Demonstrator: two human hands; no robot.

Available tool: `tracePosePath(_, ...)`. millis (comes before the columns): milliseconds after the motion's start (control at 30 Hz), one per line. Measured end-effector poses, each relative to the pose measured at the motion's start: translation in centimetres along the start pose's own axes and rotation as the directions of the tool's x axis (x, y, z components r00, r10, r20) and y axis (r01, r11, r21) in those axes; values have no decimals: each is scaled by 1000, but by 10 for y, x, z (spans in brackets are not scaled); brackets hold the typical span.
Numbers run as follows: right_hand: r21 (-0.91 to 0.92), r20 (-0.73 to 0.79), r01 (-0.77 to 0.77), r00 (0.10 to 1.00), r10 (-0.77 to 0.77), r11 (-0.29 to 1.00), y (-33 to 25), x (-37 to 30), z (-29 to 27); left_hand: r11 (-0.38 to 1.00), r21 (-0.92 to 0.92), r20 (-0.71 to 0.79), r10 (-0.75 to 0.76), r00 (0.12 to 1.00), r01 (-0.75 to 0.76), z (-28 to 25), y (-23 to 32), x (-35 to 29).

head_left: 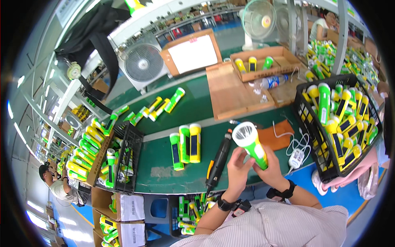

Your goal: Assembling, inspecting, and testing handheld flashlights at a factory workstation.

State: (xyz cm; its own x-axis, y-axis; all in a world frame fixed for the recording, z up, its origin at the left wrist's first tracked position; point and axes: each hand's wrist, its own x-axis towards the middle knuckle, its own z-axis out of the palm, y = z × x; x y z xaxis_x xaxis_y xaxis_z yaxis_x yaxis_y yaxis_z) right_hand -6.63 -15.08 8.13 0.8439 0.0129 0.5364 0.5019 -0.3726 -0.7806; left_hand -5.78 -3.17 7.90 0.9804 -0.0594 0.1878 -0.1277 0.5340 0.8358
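Observation:
A green and yellow flashlight with a white head is held between my two hands, its reflector end up and facing away from me. My left hand has its fingers closed on the flashlight's side, near the head. Wrapped round the lower body is my right hand. Left of them a black electric screwdriver lies on the green bench. Farther left, three flashlights with dark panels lie side by side. Beyond my right hand are an orange sheet and a white charger with its cable.
A black crate full of flashlights stands at the right, another crate at the left. Behind the bench lies flattened cardboard with an open box. Several flashlights lie farther back. Under the bench sits a bin.

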Motion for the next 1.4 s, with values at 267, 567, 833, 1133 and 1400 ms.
tracePosePath(267, -599, 198, 454, 882, -428, 659, -20, 16, -22, 932, -351, 57, 115, 992, -88, -4, 29, -13)
tracePosePath(567, -413, 231, 491, 871, -434, 767, -44, -4, -25, 751, -653, 175, 278, 945, -100, -3, 42, -4)
tracePosePath(833, -569, 135, 480, 856, -500, 668, -39, -7, -29, 975, -147, -117, 150, 982, -167, 9, 65, -14)
tracePosePath(1133, 333, -675, 673, 659, -332, 660, 39, -42, -10, 973, 38, 211, 216, 953, -228, -11, 50, -18)
tracePosePath(1400, -475, -778, -567, 628, -18, 673, -22, -13, -178, -82, 997, 26, 461, 887, 13, -145, 80, 9)
